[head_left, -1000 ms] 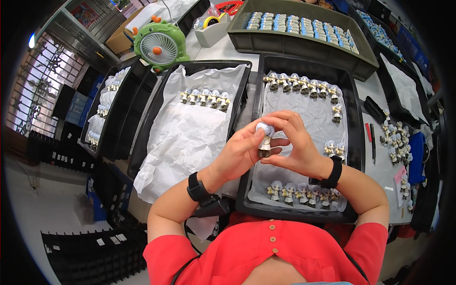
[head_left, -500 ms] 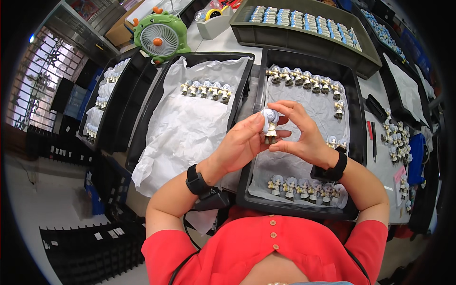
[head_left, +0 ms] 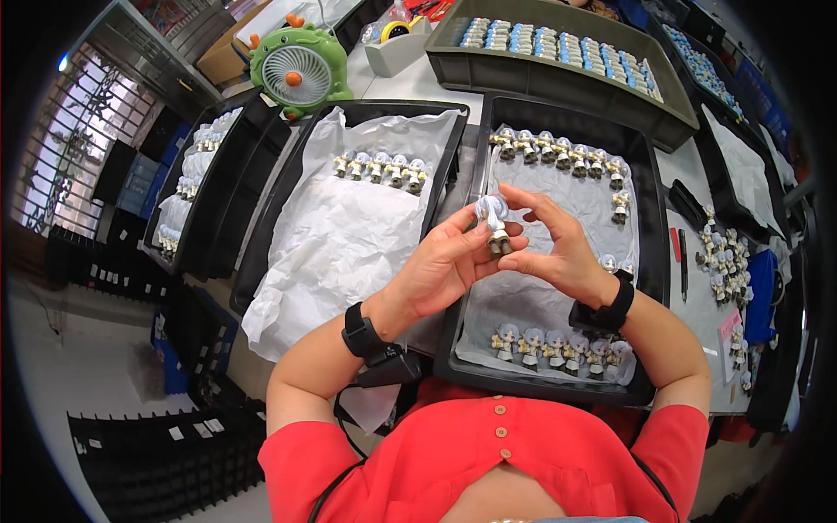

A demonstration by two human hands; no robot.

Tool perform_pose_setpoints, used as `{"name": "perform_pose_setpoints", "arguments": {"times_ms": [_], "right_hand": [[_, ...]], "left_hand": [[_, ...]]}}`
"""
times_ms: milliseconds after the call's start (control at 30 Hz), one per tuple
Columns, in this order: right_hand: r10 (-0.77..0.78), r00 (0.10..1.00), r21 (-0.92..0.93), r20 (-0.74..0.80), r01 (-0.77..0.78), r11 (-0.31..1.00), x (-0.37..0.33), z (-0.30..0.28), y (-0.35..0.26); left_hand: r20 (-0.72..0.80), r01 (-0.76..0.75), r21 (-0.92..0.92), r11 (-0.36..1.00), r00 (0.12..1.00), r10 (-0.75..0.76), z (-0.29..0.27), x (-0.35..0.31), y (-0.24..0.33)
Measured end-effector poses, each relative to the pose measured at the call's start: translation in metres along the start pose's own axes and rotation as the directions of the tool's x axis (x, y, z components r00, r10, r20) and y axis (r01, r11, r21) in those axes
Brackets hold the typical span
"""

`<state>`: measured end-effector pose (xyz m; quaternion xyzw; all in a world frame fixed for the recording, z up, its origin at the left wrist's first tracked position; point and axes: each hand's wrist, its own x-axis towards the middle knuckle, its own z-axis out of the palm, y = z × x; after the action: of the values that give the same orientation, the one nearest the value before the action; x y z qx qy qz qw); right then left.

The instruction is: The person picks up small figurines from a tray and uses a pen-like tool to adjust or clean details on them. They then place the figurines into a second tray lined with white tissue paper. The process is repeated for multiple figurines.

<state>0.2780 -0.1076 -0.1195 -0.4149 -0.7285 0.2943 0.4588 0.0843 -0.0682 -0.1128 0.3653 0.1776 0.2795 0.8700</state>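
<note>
Pinched in the left hand (head_left: 440, 268), the figurine (head_left: 495, 214) has turned; grip of the right hand (head_left: 565, 254) unclear.

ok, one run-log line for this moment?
left hand: holding pale-haired figurine | right hand: close beside it, contact unclear | black tray under right hand: more figurines in rows

the right wrist (head_left: 603, 286) partly hides two figurines (head_left: 608, 261), while blue-white pieces (head_left: 569, 48) beyond are too small to tell.
</note>
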Motion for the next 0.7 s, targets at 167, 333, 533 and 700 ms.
{"name": "perform_pose_setpoints", "arguments": {"times_ms": [167,333,533,700], "right_hand": [[0.016,1.0,-0.029,0.002,-0.016,0.999,-0.001,0.0,0.002],[0.028,0.999,-0.002,0.018,-0.028,1.0,0.0,0.0,-0.001],[-0.056,0.997,-0.117,-0.045,0.05,0.992,0.0,0.002,-0.002],[-0.025,0.999,-0.081,-0.045,0.021,0.996,0.001,0.0,-0.004]], "left_hand": [[-0.023,0.006,-0.006,1.0,1.0,-0.006,0.002,0.0,0.0],[-0.036,-0.004,-0.005,1.0,0.999,0.004,-0.004,0.0,-0.004],[-0.142,0.013,-0.01,1.0,0.99,-0.015,-0.003,-0.002,-0.002],[-0.198,0.041,0.13,0.991,0.98,-0.015,-0.008,-0.009,0.021]]}}
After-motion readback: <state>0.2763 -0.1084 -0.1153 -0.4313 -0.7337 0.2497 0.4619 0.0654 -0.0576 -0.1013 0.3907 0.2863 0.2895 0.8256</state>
